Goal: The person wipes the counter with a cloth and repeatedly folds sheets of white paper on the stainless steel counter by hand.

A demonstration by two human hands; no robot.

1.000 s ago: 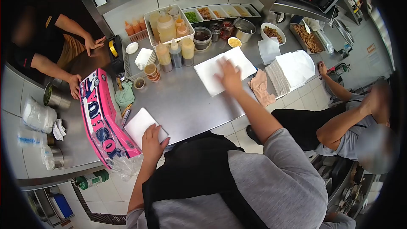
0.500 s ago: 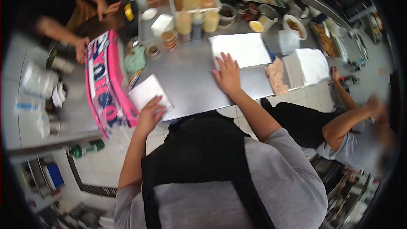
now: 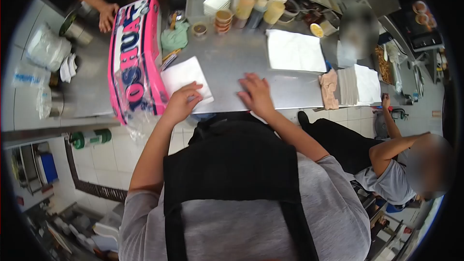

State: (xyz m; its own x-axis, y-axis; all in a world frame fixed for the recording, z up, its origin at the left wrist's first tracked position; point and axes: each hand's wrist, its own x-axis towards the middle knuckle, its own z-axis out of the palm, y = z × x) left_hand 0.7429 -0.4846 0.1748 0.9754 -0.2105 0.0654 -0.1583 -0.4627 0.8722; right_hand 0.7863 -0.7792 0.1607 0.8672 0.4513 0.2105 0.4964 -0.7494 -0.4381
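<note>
My left hand [image 3: 182,102] rests at the near edge of a white stack of paper [image 3: 189,75], its fingers loosely bent and slightly apart. Beside that stack, to the left, lies a long pink-and-white plastic package [image 3: 135,60] with large lettering and a torn clear wrapper. My right hand [image 3: 257,95] is over the bare steel counter [image 3: 227,65] close to its front edge, fingers spread and nothing in them. Farther back to the right of it lies a flat white sheet [image 3: 296,50], apart from the hand.
Sauce bottles [image 3: 256,12], stacked small cups [image 3: 223,21] and a green cloth [image 3: 175,36] stand behind. To the right are a peach cloth [image 3: 329,89] and folded white napkins [image 3: 362,84]. A co-worker's hand [image 3: 108,17] touches the package's far end; another person [image 3: 386,159] is at right.
My right hand has drawn back from the edge of the white sheet towards me, onto the bare counter. My left hand stays at the paper stack. The camera view has shifted.
</note>
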